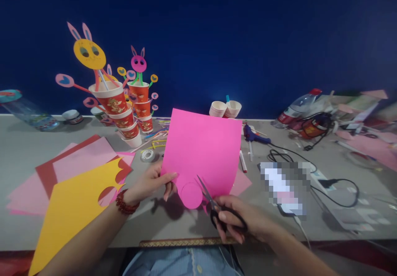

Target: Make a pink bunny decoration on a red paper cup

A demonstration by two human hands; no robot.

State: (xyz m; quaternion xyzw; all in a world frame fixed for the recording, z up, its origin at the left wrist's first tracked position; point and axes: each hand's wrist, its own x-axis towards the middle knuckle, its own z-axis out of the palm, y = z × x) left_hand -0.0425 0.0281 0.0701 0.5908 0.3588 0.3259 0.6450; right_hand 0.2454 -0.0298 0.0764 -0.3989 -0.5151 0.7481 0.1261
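Note:
A sheet of bright pink paper point(203, 147) is held up above the table in front of me. My left hand point(161, 179) pinches its lower left corner, thumb on top. Near the bottom edge a drawn circle point(191, 195) stands out, with the paper cut away around its lower part. My right hand point(232, 218) grips the black handles of a pair of scissors point(208, 193). Their blades point up and left, beside the circle's right side, and look slightly apart. A small pink scrap hangs near the blades.
Stacked paper-cup figures point(116, 102) stand at the back left. Yellow paper point(71, 201) with round cut-outs lies over pink and red sheets at left. A glue gun point(256, 135), a phone point(283, 189) with a cable and a plastic bottle point(296, 108) are at right. White cups point(218, 109) sit behind.

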